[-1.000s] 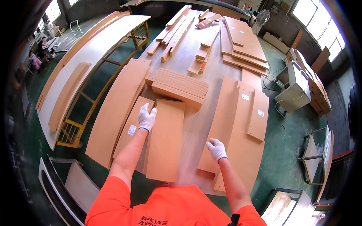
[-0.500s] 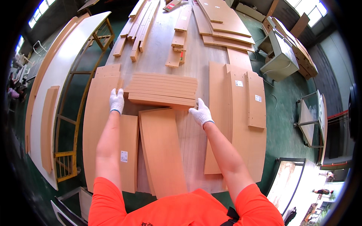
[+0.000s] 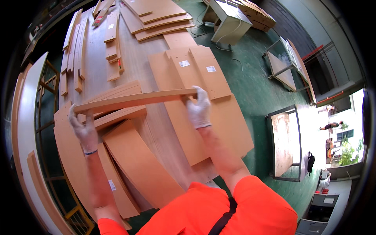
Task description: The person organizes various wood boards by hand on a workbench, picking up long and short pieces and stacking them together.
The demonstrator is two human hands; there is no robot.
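A narrow wood-coloured board (image 3: pixel 135 100) is held level across my front, one end in each hand. My left hand (image 3: pixel 84 131), in a white knit glove, is closed round its left end. At the right end, my gloved right hand (image 3: pixel 199 107) grips it between thumb and fingers. Beneath and behind the board lies a stack of similar narrow boards (image 3: pixel 121 117), fanned out and partly hidden by it. A wider board (image 3: pixel 143 162) lies aslant nearer to me, close to a labelled panel (image 3: pixel 121 196) on the left.
Labelled panels (image 3: pixel 217 76) are piled on the table's right side. Long strips (image 3: pixel 74 51) and more panels (image 3: pixel 160 15) lie at the far end. To the right stand a wheeled cart (image 3: pixel 284 145) and a metal-framed trolley (image 3: pixel 282 70) on green floor. A yellow-framed rack (image 3: pixel 47 129) is at left.
One narrow board has come up off the stack into both hands. The stack has gone from neat to fanned out. My view has turned to the right.
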